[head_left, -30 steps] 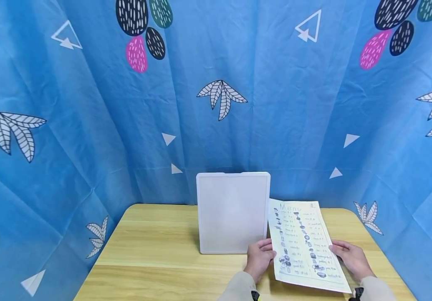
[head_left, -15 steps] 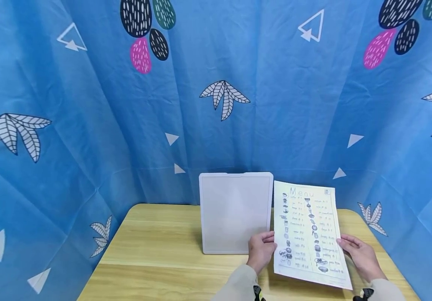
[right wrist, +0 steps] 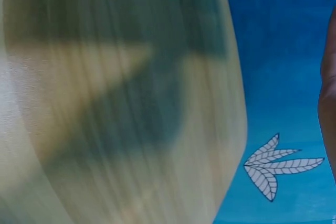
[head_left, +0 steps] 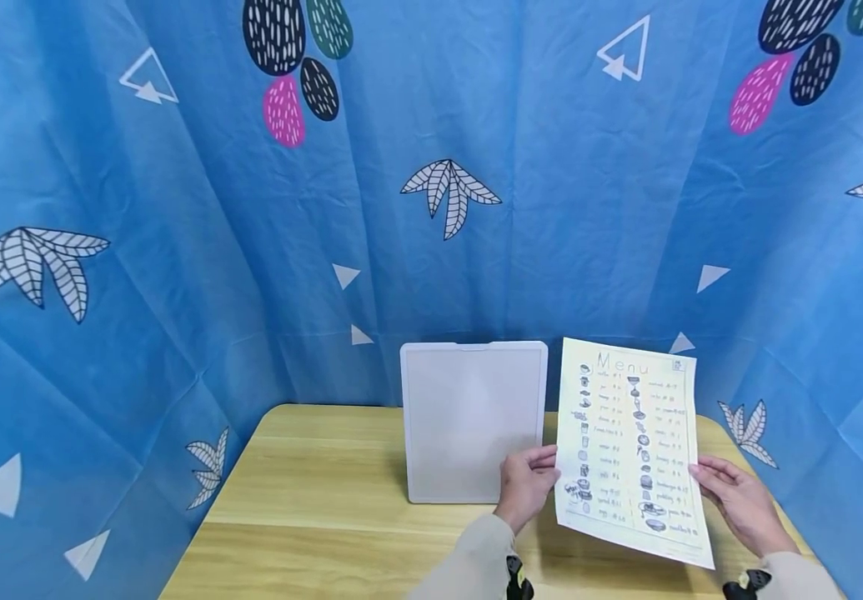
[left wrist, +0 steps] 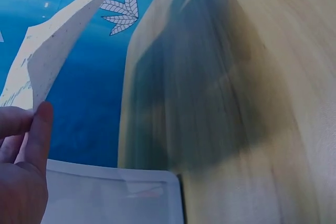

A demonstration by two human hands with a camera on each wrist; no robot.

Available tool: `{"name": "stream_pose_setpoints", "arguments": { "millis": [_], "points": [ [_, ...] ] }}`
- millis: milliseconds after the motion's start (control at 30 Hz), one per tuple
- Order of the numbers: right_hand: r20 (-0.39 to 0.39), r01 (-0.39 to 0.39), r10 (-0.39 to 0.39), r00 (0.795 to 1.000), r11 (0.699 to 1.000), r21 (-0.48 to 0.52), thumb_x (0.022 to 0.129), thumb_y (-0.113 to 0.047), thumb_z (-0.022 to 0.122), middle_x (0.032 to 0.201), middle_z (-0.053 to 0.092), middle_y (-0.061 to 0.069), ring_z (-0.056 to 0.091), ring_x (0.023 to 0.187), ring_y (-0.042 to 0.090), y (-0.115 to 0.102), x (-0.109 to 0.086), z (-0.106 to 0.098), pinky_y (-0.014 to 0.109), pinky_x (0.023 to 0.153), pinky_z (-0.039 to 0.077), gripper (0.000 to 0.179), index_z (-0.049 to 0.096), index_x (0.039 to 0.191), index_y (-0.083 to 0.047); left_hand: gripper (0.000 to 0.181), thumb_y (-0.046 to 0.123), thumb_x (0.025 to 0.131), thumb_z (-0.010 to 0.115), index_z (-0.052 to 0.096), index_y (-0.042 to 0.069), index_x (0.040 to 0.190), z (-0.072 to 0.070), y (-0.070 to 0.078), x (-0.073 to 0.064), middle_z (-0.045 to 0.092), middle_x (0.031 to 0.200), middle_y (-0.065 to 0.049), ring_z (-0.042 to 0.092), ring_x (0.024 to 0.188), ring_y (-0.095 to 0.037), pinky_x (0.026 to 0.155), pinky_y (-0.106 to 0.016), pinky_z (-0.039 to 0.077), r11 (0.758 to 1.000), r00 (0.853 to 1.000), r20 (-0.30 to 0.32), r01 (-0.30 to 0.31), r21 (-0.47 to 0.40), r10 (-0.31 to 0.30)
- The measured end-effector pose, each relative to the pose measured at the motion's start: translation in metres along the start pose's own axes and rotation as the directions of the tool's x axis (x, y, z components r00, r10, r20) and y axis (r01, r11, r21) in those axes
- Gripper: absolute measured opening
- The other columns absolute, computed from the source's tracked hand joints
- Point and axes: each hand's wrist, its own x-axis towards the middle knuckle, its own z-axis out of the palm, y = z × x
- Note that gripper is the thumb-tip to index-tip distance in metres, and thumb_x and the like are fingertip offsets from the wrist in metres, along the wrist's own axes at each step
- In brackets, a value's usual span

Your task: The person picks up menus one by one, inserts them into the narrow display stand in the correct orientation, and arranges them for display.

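Holding the menu [head_left: 629, 446] above the right half of the desk [head_left: 303, 479], the left hand [head_left: 524, 485] pinches its left edge between thumb and fingers, while the right hand's [head_left: 739, 504] fingers grip the right edge. Thin paper gripped only at two sides could crease if the hands press inward, or tear if they pull apart; the sheet bows in the left wrist view. Its far end is unsupported, so a quick tilt might make it flop, and the near edge could fold under if lowered unevenly. Whether the left hand touches the white board [head_left: 469, 408] just beside it I cannot tell; a leftward swing might knock that over.
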Motion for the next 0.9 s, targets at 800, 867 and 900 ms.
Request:
{"name": "stream_pose_setpoints", "arguments": {
  "millis": [800,867,900],
  "points": [
    [0.083,0.109,-0.125,0.989,0.979,0.172,0.098,0.009,0.056,0.089,0.072,0.0,0.07,0.081,0.009,-0.033,0.001,0.014,0.018,0.071,0.058,0.028,0.071,0.095,-0.014,0.032,-0.009,0.083,0.075,0.076,0.008,0.11,-0.026,0.036,0.018,0.075,0.091,0.001,0.069,0.081,-0.004,0.072,-0.017,0.057,0.99,0.991,0.08,-0.116,0.084,0.109],
    [0.098,0.127,-0.147,0.984,0.975,0.185,0.098,0.01,0.055,0.089,0.072,0.001,0.07,0.081,0.01,-0.036,0.001,0.016,0.019,0.071,0.058,0.028,0.071,0.096,-0.013,0.03,-0.008,0.083,0.075,0.076,0.007,0.11,-0.028,0.039,0.02,0.075,0.092,0.0,0.069,0.081,-0.005,0.072,-0.017,0.057,0.987,0.988,0.079,-0.138,0.087,0.132],
    [0.105,0.133,-0.155,0.982,0.973,0.191,0.098,0.01,0.054,0.09,0.072,0.001,0.07,0.082,0.01,-0.037,0.002,0.017,0.019,0.072,0.058,0.028,0.071,0.096,-0.012,0.03,-0.007,0.084,0.075,0.076,0.007,0.11,-0.028,0.04,0.021,0.075,0.091,0.0,0.069,0.08,-0.005,0.071,-0.017,0.058,0.987,0.988,0.08,-0.14,0.081,0.134]
  ]
}}
